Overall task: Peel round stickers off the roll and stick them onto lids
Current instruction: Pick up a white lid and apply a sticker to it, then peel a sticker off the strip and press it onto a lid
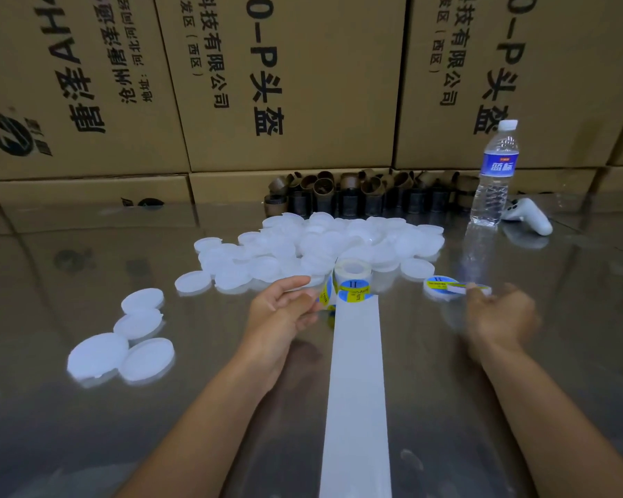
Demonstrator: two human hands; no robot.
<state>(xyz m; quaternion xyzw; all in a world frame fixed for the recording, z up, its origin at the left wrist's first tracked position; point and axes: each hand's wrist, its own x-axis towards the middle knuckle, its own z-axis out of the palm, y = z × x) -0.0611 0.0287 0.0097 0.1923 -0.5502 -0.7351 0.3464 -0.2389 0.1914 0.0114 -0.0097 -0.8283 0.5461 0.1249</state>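
A white backing strip (356, 389) runs up the shiny table (482, 407) to the sticker roll (353, 282), which stands in front of the lids. The left hand (285, 307) pinches a blue-and-yellow sticker (325, 294) just beside the roll. The right hand (497, 314) is blurred at a stickered lid (441, 283); I cannot tell its grip. Four bare lids (123, 339) lie to the left and a pile of lids (321, 242) sits beyond the roll. Behind are brown cores (356, 195), a water bottle (493, 174) and cardboard boxes (285, 84).
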